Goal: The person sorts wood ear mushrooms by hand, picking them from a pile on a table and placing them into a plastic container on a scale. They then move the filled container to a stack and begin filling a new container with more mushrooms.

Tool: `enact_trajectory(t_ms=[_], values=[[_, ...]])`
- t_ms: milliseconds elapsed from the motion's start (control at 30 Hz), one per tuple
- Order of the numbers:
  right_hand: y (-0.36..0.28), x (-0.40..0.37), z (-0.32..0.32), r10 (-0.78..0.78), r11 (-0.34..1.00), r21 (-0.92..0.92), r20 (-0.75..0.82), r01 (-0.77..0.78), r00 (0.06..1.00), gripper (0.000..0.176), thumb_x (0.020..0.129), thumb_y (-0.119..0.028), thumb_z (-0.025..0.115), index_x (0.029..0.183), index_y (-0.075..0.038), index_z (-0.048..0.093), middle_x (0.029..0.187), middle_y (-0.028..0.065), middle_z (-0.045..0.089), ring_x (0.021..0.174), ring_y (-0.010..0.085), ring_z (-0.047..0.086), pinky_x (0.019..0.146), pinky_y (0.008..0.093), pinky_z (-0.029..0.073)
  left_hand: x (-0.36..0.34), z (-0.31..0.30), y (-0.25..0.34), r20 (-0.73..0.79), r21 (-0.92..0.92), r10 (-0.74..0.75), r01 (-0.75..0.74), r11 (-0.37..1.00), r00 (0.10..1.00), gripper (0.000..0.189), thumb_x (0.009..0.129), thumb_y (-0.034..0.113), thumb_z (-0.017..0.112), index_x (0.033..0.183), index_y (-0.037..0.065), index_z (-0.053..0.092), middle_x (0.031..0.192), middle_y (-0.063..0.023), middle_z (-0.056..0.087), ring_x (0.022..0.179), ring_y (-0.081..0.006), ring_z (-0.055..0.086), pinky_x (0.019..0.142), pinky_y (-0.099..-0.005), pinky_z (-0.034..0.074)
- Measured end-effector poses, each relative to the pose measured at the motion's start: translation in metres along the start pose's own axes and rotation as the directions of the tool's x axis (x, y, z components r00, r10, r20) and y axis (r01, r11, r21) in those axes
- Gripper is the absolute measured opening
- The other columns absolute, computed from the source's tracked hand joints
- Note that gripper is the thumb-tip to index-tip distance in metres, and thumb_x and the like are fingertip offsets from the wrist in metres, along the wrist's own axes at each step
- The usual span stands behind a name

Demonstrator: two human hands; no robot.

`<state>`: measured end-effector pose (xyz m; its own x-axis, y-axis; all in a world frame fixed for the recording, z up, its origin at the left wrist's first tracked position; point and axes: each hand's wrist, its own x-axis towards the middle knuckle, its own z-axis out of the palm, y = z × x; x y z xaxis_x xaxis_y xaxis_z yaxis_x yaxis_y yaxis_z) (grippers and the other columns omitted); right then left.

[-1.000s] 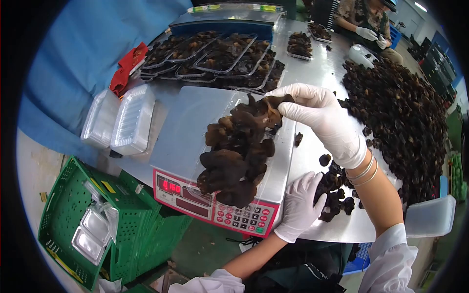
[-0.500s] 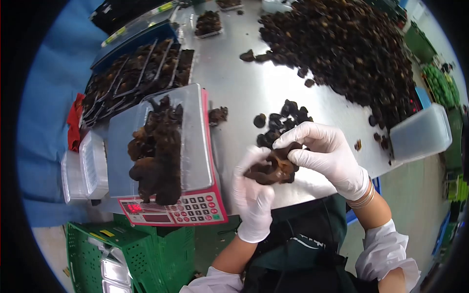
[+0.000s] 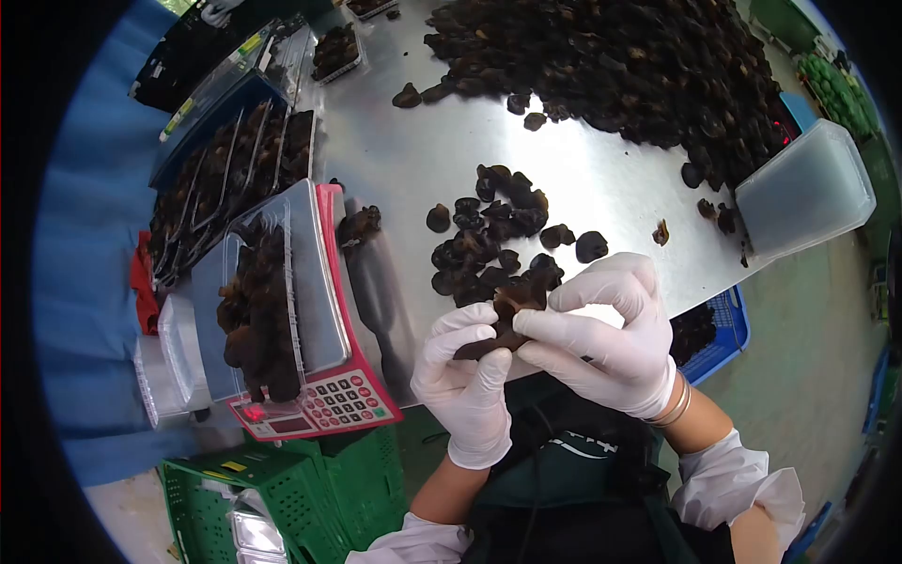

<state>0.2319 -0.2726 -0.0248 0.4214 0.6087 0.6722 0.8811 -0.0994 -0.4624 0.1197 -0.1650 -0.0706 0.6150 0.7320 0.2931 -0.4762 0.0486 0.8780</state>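
My left hand, in a white glove, pinches one side of a dark brown wood ear mushroom. My right hand, gloved too, grips its other side, so the piece is held between both hands near the table's front edge. Just beyond the fingers a loose group of wood ear mushrooms lies on the metal table. To the left, a clear plastic tray heaped with more wood ears rests on a pink-framed scale. The scale's red digits are too blurred to read.
A large pile of wood ears covers the back right. Filled trays stand behind the scale, and empty clear trays beside it. Stacked clear containers sit at the right edge. A green crate and blue basket are below.
The view has shifted, so the scale and back pile appear farther left. My left fingers have closed in on the mushroom, and my right hand has changed its grip on it.
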Motion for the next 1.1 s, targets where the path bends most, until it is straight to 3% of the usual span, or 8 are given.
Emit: enact_trajectory(t_ms=[300,467,567,633,667,733,933,1100], values=[[0.032,-0.022,-0.01,0.068,0.92,0.386,0.023,-0.071,0.997,0.029,0.072,-0.018,0.087,0.097,-0.013,0.073,0.094,0.001,0.059,0.091,0.0202,0.056,0.083,0.0347,0.045,-0.007,0.016,-0.011,-0.051,-0.072,-0.087,0.084,0.994,0.995,0.035,0.076,0.018,0.089,0.099,0.001,0.068,0.109,-0.0143,0.068,0.105,-0.0225,0.064,0.097,-0.035,0.048],[0.033,-0.032,-0.015,0.297,0.7,0.664,0.065,-0.264,0.953,0.064,0.079,-0.022,0.086,0.132,-0.003,0.058,0.13,0.0174,0.058,0.128,0.03,0.052,0.108,0.0389,0.041,-0.003,0.031,-0.015,0.118,0.016,-0.083,0.081,0.997,0.99,0.038,0.084,0.026,0.083,0.107,0.003,0.063,0.113,-0.0119,0.062,0.106,-0.0216,0.06,0.095,-0.0351,0.05],[0.044,-0.049,-0.041,0.304,0.79,0.474,0.246,-0.388,0.92,0.053,0.075,-0.006,0.084,0.124,0.0,0.063,0.123,0.0178,0.061,0.11,0.0275,0.063,0.094,0.0349,0.051,0.0,0.03,-0.025,0.44,0.111,-0.179,0.145,0.983,0.88,0.051,0.089,0.024,0.079,0.13,0.0,0.06,0.135,-0.0163,0.057,0.118,-0.0248,0.06,0.101,-0.0367,0.048],[0.053,-0.091,-0.06,0.579,0.715,0.467,0.02,-0.52,0.815,0.039,0.075,0.006,0.076,0.112,0.0,0.065,0.119,0.0161,0.063,0.098,0.0224,0.065,0.086,0.0317,0.054,0.002,0.04,-0.016,0.472,0.068,-0.324,0.333,0.941,0.82,0.06,0.089,0.028,0.078,0.137,0.0,0.055,0.143,-0.0204,0.051,0.128,-0.0285,0.056,0.105,-0.0386,0.047],[0.058,-0.114,-0.072,0.686,0.715,0.405,-0.25,-0.57,0.683,0.028,0.082,0.002,0.068,0.109,0.002,0.062,0.117,0.014,0.063,0.094,0.0196,0.063,0.085,0.0319,0.054,0.01,0.034,-0.019,0.447,0.276,-0.243,0.126,0.953,0.861,0.061,0.087,0.031,0.078,0.136,-0.001,0.057,0.142,-0.0205,0.053,0.125,-0.0292,0.058,0.103,-0.0394,0.048],[0.076,-0.159,-0.097,0.614,0.749,0.223,-0.589,-0.624,0.526,0.033,0.097,-0.008,0.054,0.127,0.005,0.055,0.127,0.0172,0.06,0.111,0.0247,0.061,0.099,0.0363,0.048,0.038,0.015,-0.024,0.462,0.639,-0.007,-0.327,0.697,0.887,0.053,0.085,0.022,0.077,0.131,0.001,0.061,0.139,-0.0192,0.056,0.119,-0.0327,0.062,0.099,-0.0401,0.051],[0.082,-0.233,-0.127,0.702,0.411,0.237,-0.699,-0.88,0.139,0.039,0.105,-0.012,0.045,0.141,0.004,0.048,0.144,0.0156,0.051,0.133,0.0257,0.049,0.116,0.0376,0.034,0.109,-0.045,-0.058,-0.01,0.985,0.018,0.006,0.175,1.0,0.043,0.09,0.017,0.065,0.129,-0.001,0.057,0.151,-0.0257,0.037,0.126,-0.0414,0.051,0.103,-0.0485,0.046],[0.095,-0.234,-0.099,0.713,0.566,0.128,-0.572,-0.814,0.405,0.038,0.105,-0.007,0.045,0.141,0.003,0.05,0.146,0.0137,0.049,0.132,0.0242,0.049,0.115,0.0375,0.035,0.14,-0.065,-0.071,-0.223,0.975,-0.16,0.22,-0.037,0.962,0.04,0.091,0.013,0.053,0.125,-0.008,0.052,0.152,-0.0306,0.033,0.114,-0.044,0.062,0.092,-0.0475,0.055]])
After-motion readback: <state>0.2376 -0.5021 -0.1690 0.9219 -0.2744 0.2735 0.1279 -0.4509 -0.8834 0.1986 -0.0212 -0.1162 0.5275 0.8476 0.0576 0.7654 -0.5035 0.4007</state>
